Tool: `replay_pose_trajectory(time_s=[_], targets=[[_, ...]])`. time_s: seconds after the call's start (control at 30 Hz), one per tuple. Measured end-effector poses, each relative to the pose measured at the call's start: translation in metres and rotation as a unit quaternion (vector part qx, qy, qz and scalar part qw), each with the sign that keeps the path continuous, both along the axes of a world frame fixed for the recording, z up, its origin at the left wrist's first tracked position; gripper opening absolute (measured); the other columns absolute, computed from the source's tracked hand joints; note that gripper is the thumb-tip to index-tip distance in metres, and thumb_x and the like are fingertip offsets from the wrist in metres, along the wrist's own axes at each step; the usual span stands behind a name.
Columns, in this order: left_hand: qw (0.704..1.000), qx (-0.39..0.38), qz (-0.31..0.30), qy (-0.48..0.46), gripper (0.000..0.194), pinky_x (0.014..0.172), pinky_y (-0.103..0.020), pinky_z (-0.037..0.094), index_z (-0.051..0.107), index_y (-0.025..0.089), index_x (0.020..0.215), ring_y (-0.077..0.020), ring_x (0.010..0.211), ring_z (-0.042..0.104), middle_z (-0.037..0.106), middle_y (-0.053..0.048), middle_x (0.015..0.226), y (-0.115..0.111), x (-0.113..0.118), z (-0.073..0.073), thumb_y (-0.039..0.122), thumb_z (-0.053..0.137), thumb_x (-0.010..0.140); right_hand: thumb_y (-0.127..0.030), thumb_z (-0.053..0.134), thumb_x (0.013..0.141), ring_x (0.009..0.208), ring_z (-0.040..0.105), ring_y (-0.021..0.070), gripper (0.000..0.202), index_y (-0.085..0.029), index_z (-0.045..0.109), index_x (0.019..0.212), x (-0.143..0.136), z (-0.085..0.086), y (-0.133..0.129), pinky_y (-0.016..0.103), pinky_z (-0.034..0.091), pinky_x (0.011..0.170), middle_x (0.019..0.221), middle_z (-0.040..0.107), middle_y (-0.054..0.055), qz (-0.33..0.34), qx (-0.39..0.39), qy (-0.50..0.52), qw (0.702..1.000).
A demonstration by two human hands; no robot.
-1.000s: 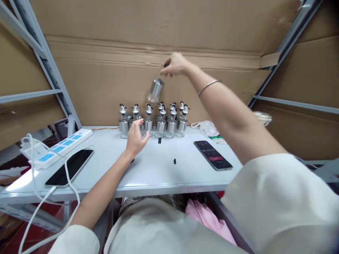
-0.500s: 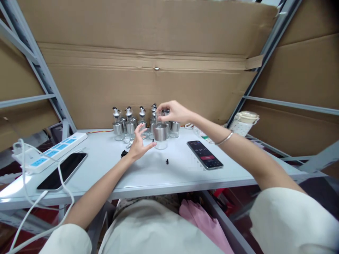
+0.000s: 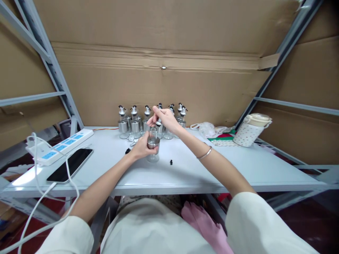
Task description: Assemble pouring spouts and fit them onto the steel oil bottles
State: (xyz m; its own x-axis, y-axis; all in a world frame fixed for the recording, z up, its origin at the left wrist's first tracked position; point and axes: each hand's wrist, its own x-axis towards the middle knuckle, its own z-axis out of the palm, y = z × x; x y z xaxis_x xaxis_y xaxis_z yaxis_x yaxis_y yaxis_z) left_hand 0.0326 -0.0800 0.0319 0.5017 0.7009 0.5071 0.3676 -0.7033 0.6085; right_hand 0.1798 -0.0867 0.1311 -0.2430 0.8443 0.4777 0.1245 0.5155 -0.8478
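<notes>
My left hand (image 3: 143, 147) is wrapped round a glass bottle (image 3: 153, 143) with a metal band, upright at the middle of the table. Just above the bottle's open neck, the fingers of my right hand (image 3: 162, 118) are pressed together; whatever they hold is too small to make out. Behind stand several similar bottles (image 3: 135, 126) with metal and black pour spouts, some partly covered by my right hand. A small black piece (image 3: 171, 162) lies right of the held bottle. Another black part (image 3: 127, 151) is beside my left wrist.
On the left are a white power strip (image 3: 62, 145), a dark phone (image 3: 71, 165) and white cables. A dotted jar (image 3: 250, 130) stands at the right, beside a plastic bag (image 3: 208, 129) and some red and green material. Cardboard (image 3: 159, 31) backs the table.
My left hand has closed round the bottle, which is nearer to me. My right hand has left its top and hovers above it. The phone with the timer no longer shows. The view has shifted.
</notes>
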Motion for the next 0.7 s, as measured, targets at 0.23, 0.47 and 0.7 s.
replay_pose_trajectory(time_s=[0.23,0.47,0.7], targets=[[1.000,-0.009,0.006,-0.007,0.039,0.064,-0.026,0.045,0.043,0.018,0.092,-0.0126,0.065,0.054,0.059,0.001,0.079,-0.002,0.001,-0.001,0.032,0.064,0.061,-0.076,0.029,0.078,0.073,0.067,0.0187,0.066,-0.019,0.039,0.048,-0.016,-0.003,0.002,0.028,0.048,0.071,0.060,0.066,0.010,-0.073,-0.037,-0.007,0.997],[1.000,0.002,0.025,0.011,0.040,0.067,-0.028,0.046,0.045,0.018,0.094,-0.0151,0.070,0.057,0.060,0.000,0.085,0.001,0.001,-0.003,0.033,0.063,0.062,-0.060,0.023,0.088,0.070,0.066,0.0184,0.058,-0.020,0.036,0.049,-0.022,-0.006,-0.002,0.028,0.047,0.070,0.060,0.067,0.010,-0.047,-0.053,-0.023,0.997],[0.999,0.022,0.017,0.023,0.046,0.077,-0.032,0.048,0.046,0.017,0.103,-0.0196,0.083,0.060,0.061,-0.006,0.097,0.005,0.001,-0.007,0.034,0.063,0.064,-0.051,0.023,0.090,0.068,0.065,0.0172,0.053,-0.020,0.033,0.048,-0.026,-0.016,-0.009,0.025,0.048,0.068,0.057,0.065,0.008,-0.036,-0.087,-0.065,0.993]])
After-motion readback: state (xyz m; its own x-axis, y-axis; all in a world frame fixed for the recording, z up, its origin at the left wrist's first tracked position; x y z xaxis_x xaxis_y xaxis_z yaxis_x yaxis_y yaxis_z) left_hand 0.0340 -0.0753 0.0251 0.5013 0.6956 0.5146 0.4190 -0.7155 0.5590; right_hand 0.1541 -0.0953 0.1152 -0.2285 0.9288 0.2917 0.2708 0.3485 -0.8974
